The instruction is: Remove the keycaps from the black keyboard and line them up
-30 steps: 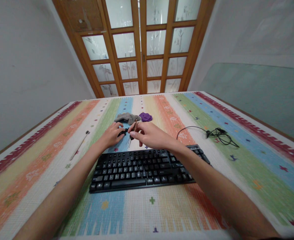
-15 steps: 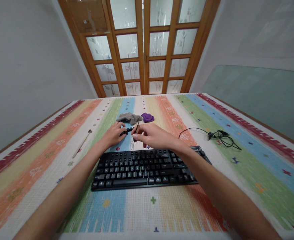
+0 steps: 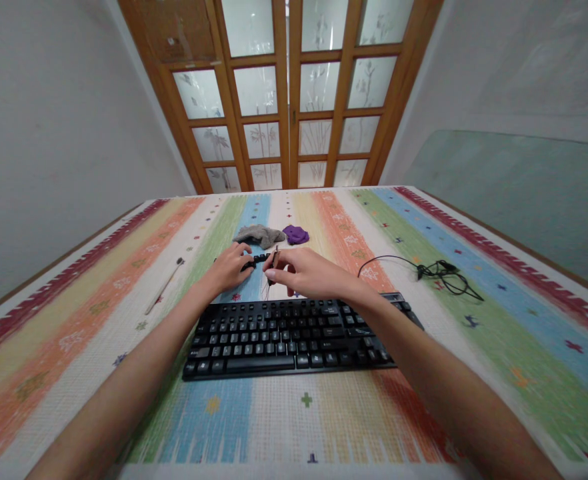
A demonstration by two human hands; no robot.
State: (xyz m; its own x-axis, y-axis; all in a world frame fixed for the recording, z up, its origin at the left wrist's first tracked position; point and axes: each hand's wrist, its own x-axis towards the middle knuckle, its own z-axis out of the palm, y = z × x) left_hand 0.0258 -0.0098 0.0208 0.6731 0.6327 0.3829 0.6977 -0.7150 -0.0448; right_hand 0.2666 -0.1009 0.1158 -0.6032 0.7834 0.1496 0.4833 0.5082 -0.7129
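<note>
My right hand [image 3: 301, 272] is above the table beyond the keyboard, its thumb and fingers closed on a small wire keycap puller [image 3: 275, 256]. The puller's thin wires point down below the fingertips. Close by on the left, my left hand [image 3: 230, 268] rests on the cloth with thumb and fingers apart. Its fingertips touch or nearly touch a group of loose black keycaps [image 3: 261, 258], partly hidden behind both hands. A black keyboard [image 3: 261, 364] lies in front of me under my forearms, its right end partly covered by my right forearm.
A grey cloth [image 3: 259, 236] and a purple cloth [image 3: 296, 234] lie crumpled behind the keycaps. To the left is a thin brush [image 3: 165, 285], seemingly a toothbrush. The keyboard's bundled black cable [image 3: 444, 272] lies right on the striped tablecloth [image 3: 294, 417].
Both hands stay almost in place. The puller's wires have shifted slightly below the right fingertips.
</note>
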